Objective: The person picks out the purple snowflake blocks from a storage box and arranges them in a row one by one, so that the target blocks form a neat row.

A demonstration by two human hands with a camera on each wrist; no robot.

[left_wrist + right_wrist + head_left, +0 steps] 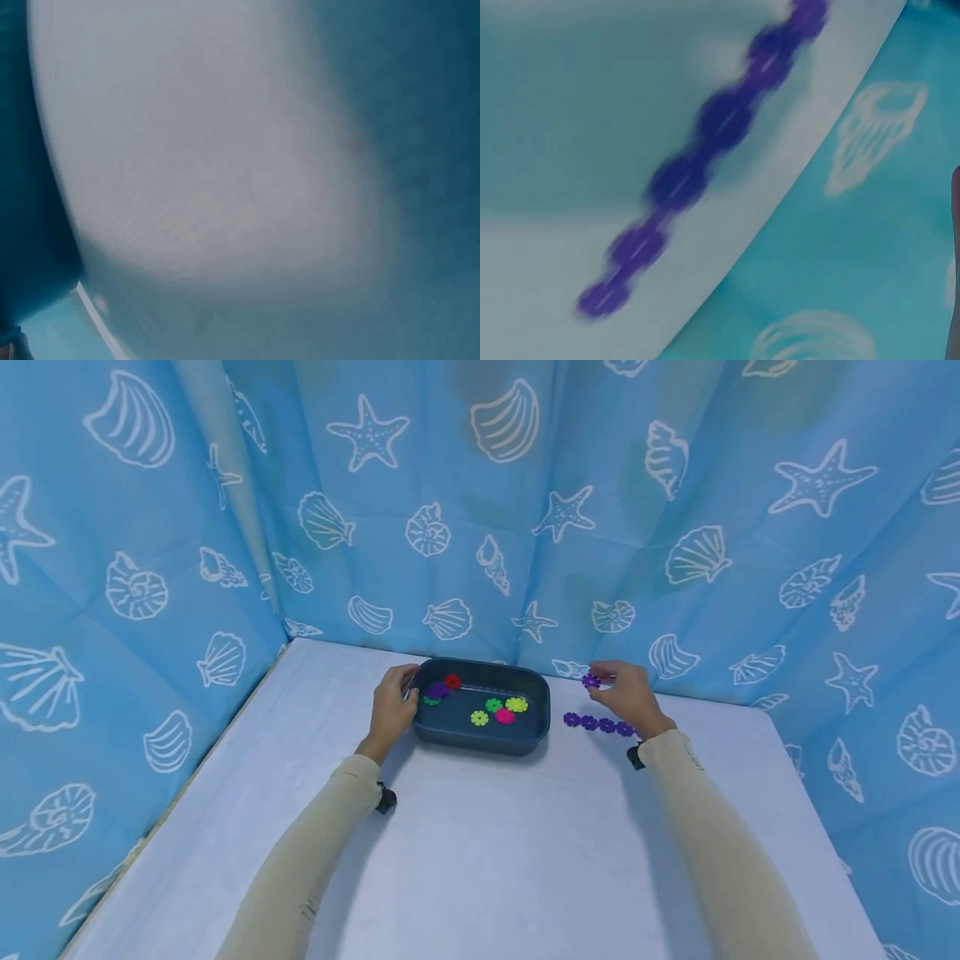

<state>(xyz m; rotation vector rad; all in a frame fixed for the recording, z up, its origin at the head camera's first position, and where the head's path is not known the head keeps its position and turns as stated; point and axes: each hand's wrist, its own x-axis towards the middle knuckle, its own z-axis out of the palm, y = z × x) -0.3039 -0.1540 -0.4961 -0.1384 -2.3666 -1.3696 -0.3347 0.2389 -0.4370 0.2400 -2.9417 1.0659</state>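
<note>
My left hand (393, 706) grips the left end of a dark blue-grey basin (480, 743), thumb and fingers at its rim. Between the thumb and fingertips of my right hand (628, 693) is a purple snowflake disc (591, 681), pinched above the table to the right of the basin. Below that hand, a row of several purple discs (598, 724) lies on the table, its right end hidden by the wrist. This row also crosses the right wrist view, blurred, as a line of purple discs (679, 182).
Inside the basin lie a red disc (452, 682), purple discs (438, 691), a pink disc (505, 717) and several green and yellow discs (517, 704). A white cloth covers the table (510, 852). Blue shell-print curtains (450, 527) hang behind and at both sides.
</note>
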